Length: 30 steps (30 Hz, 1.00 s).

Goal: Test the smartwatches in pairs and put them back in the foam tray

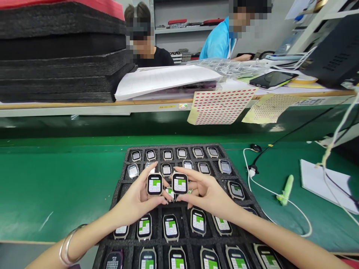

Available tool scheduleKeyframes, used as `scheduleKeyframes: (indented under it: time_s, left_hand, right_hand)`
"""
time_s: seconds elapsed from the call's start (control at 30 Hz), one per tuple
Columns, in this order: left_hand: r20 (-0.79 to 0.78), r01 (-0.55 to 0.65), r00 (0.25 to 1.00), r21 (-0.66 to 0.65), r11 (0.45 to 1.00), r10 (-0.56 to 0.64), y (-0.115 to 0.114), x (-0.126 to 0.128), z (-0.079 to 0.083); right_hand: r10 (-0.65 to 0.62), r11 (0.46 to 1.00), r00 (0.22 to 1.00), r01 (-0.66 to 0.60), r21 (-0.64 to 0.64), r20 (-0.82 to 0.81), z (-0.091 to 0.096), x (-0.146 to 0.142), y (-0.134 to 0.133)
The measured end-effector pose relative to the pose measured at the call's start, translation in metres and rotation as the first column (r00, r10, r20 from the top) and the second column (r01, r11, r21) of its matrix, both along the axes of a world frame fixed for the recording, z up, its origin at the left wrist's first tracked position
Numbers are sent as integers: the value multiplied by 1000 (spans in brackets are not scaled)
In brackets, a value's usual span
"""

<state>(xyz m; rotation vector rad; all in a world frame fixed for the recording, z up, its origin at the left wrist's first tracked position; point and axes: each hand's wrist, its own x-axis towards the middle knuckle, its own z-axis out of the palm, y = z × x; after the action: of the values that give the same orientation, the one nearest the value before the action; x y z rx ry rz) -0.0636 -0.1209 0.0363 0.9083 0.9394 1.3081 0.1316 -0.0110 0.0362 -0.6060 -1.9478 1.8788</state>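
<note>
My left hand (140, 192) is closed around a smartwatch body (155, 184), its lit screen showing white and green blocks. Beside it, my right hand (203, 188) grips a second smartwatch body (180, 183) with a similar screen. Both are held side by side above a black foam tray (186, 241) divided into compartments. Several more strapless watch bodies lie in the tray, such as a watch (171, 227) in the row nearer me. Nearer rows show green and white screens; far rows look mostly pale grey. My hands and forearms hide some compartments.
A green mat (56, 179) covers the bench. To the right lie white cables (297, 209), a green pen-like object (286, 189) and white paper (328, 183). The shelf ahead holds stacked black foam (61, 67), papers (168, 80) and a phone (273, 79). Two people are behind it.
</note>
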Motion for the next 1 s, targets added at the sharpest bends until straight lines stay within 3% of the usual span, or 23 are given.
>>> scheduleKeyframes:
  time_s: [0.07,0.13,0.2,0.3,0.4,0.47,0.6,0.73,0.87,1.0]
  left_hand:
    - [-41,-20,999,-29,999,18,-7,-12,-3]
    - [-127,-66,990,-63,996,57,-15,-26,-6]
    - [-278,-118,957,-100,988,87,-21,-41,-9]
    - [-504,-177,858,-115,977,96,-28,-60,-17]
    - [-690,-212,714,-56,976,115,-30,-75,-29]
    - [-794,-201,596,1,980,123,-30,-80,-36]
    - [-906,-15,416,80,997,79,-33,-81,-40]
    - [-961,107,276,62,992,30,-36,-78,-35]
    - [-961,129,273,79,988,41,-35,-79,-34]
    - [-958,127,286,64,990,25,-29,-81,-31]
  right_hand:
    - [49,994,997,-54,93,52,-3,-11,1]
    - [74,955,988,-108,275,133,-7,-26,2]
    - [72,860,978,-161,485,198,-12,-41,3]
    - [148,663,963,-265,700,224,-20,-63,3]
    - [202,510,938,-346,787,281,-27,-79,1]
    - [160,454,922,-386,803,353,-29,-85,0]
    - [94,411,887,-449,794,453,-27,-86,-2]
    - [102,435,886,-449,781,452,-23,-80,0]
    - [76,475,906,-401,783,417,-22,-82,8]
    - [22,442,918,-365,820,397,-21,-93,21]
